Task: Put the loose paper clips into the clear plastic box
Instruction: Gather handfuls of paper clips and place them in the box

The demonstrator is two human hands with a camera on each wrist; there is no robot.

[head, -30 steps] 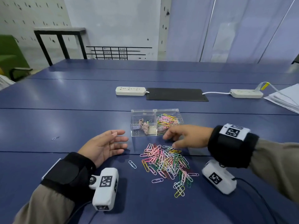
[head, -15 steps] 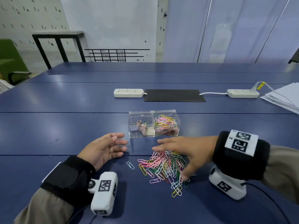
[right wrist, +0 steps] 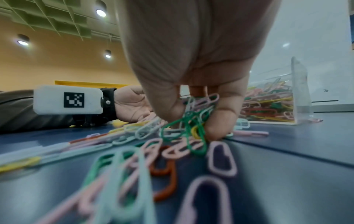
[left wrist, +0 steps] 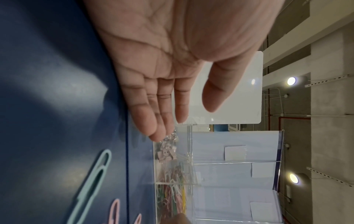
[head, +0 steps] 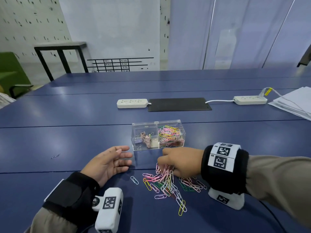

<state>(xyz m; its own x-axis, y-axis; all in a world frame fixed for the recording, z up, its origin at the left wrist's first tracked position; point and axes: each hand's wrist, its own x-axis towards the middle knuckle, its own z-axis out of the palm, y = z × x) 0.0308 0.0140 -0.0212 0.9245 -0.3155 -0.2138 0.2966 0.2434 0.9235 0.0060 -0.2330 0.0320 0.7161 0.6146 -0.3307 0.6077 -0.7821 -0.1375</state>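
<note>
A pile of coloured paper clips [head: 168, 184] lies on the blue table [head: 67, 145] in front of me. My right hand [head: 175, 163] sits on the pile's far edge and pinches a bunch of the paper clips [right wrist: 193, 115] between thumb and fingers. Just behind stands the clear plastic box [head: 158, 135], its right compartment [head: 170, 136] holding coloured clips, its left one binder clips [head: 145, 140]. My left hand [head: 109, 162] rests on its edge left of the pile, palm facing right, fingers straight [left wrist: 162, 106], holding nothing.
Two white power strips [head: 132, 103] [head: 249, 100] and a black mat [head: 179, 104] lie across the table's far side. A stack of white papers [head: 294, 103] sits at far right. One stray clip [head: 55, 156] lies far left, another pale one [head: 134, 180] beside my left hand.
My right hand, spread flat over the pile half a second ago, has curled its fingers and gathered a bunch of clips. The left hand has stayed put.
</note>
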